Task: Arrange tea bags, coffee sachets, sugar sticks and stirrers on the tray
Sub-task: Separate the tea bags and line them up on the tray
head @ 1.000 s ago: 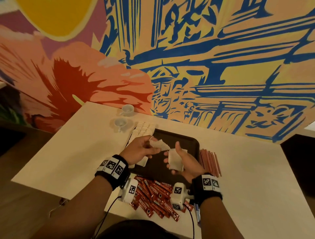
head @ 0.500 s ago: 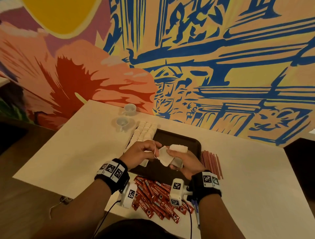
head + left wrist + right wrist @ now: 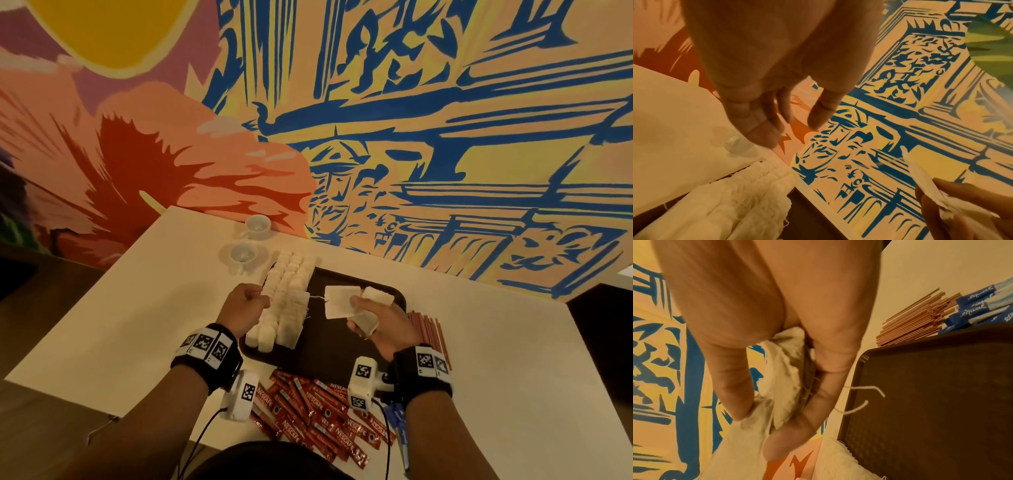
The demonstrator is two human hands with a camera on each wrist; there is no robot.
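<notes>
A dark brown tray (image 3: 339, 346) lies on the pale table. Rows of white tea bags (image 3: 287, 294) fill its left side and also show in the left wrist view (image 3: 725, 203). My left hand (image 3: 262, 298) hovers at the left edge of those rows with relaxed, empty fingers (image 3: 766, 136). Over the tray's right half, my right hand (image 3: 359, 308) grips a few loose tea bags (image 3: 342, 303); thumb and fingers pinch them (image 3: 785, 386), strings dangling. Red coffee sachets (image 3: 318, 421) lie in a heap in front of the tray, brown stirrers (image 3: 428, 329) to its right, and blue sugar sticks (image 3: 978, 308) beside the stirrers.
Two small white cups (image 3: 257, 224) (image 3: 243, 255) stand behind the tray's left corner, near the painted wall (image 3: 411, 137). The table (image 3: 137, 308) ends at an edge on the left and at the front, under my forearms.
My hands met over the tray and a tea bag passed from left to right. The left hand has since drawn away left to the tea bag rows, empty.
</notes>
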